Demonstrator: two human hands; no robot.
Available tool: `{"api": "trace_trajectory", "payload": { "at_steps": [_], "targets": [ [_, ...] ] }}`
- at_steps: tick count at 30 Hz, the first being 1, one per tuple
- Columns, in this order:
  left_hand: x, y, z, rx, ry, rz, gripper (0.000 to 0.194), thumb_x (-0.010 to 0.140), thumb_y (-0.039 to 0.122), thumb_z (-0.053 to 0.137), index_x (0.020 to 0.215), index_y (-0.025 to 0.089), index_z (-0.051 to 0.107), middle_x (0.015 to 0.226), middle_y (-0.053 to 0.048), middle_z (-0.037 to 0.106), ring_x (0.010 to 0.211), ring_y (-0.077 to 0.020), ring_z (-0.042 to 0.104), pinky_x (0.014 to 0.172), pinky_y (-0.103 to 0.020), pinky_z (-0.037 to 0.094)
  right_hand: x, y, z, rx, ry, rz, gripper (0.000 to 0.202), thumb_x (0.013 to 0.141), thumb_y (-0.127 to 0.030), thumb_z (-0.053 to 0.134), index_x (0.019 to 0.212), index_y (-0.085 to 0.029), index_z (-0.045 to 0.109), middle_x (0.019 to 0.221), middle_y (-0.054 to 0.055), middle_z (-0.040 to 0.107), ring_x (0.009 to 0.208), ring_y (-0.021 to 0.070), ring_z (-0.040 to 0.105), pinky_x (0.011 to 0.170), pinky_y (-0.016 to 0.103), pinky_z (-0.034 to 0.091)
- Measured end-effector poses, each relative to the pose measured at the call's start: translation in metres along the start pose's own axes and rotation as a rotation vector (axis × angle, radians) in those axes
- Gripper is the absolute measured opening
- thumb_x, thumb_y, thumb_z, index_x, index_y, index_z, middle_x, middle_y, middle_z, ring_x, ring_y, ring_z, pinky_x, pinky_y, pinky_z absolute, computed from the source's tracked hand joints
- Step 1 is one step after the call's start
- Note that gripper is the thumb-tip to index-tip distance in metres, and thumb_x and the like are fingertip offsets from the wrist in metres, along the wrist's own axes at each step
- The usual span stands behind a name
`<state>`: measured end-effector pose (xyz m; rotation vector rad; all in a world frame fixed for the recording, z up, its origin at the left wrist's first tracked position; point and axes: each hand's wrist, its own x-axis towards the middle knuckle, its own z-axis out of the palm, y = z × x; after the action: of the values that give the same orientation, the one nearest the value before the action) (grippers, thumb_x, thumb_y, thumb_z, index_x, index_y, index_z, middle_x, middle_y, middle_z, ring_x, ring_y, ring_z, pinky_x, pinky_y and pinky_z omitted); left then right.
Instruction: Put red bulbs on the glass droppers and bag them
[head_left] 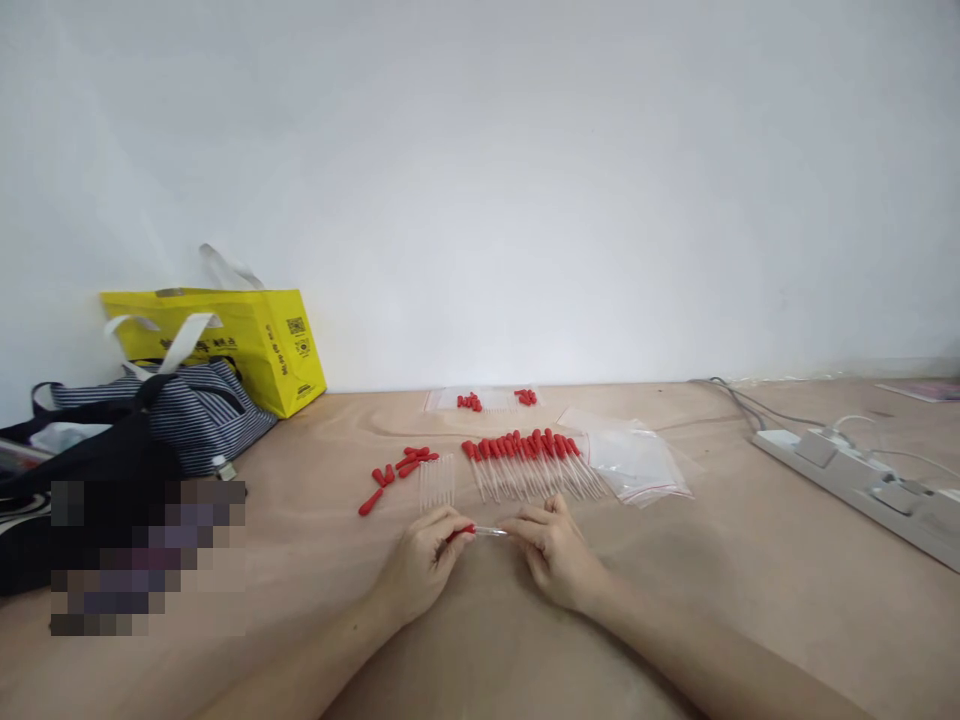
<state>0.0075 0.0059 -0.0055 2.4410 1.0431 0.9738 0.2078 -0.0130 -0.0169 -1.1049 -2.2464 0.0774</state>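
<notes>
The left hand (424, 560) is pinching one smooth, red, teardrop-shaped dropper bulb (462, 533) between thumb and fingers, while the right hand (555, 555) is pinching the right end of one slim, transparent pipette tube (490, 531); bulb and tube are meeting between the hands, above the near middle of the smooth tan tabletop (480, 650). Farther off, red-topped droppers (529, 462) are lying in a fanned row, well over a dozen (overlap is hiding the exact count). Left of them, about five bare tubes (437, 483) are lying parallel, beside roughly eight loose bulbs (409, 467). Rightward, crinkled clear plastic zip bags (637, 462) are overlapping.
</notes>
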Motion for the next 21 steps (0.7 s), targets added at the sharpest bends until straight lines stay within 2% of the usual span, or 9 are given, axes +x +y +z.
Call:
{"api": "trace_trajectory", "payload": {
  "at_steps": [4,10,21],
  "targets": [
    [-0.002,0.001,0.0,0.078,-0.07,0.071,0.021,0.085,0.023,0.04,0.079,0.017,0.06,0.073,-0.003,0.057,0.068,-0.0136,0.052,0.065,-0.025,0.042,-0.001,0.004,-0.006,-0.113,-0.009,-0.061,0.033,0.067,0.0,0.04,0.082,-0.021,0.06,0.074,0.0,0.058,0.064,0.0108,0.046,0.065,0.028,0.019],
    [-0.003,0.003,0.001,0.172,-0.06,0.159,0.022,0.084,0.025,0.041,0.074,0.018,0.059,0.07,-0.003,0.056,0.069,-0.0152,0.051,0.065,-0.027,0.039,-0.005,0.0,-0.006,-0.164,-0.006,-0.073,0.033,0.06,-0.005,0.042,0.083,-0.02,0.06,0.069,0.0,0.055,0.06,0.0112,0.043,0.063,0.029,0.018],
    [-0.004,0.007,-0.001,0.15,-0.079,0.211,0.021,0.084,0.024,0.04,0.074,0.017,0.058,0.071,-0.005,0.057,0.071,-0.0162,0.049,0.069,-0.03,0.039,-0.006,-0.015,0.002,-0.002,0.038,-0.009,0.023,0.079,-0.011,0.036,0.079,-0.02,0.057,0.067,-0.001,0.058,0.058,0.0104,0.045,0.063,0.027,0.02]
  ]
}}
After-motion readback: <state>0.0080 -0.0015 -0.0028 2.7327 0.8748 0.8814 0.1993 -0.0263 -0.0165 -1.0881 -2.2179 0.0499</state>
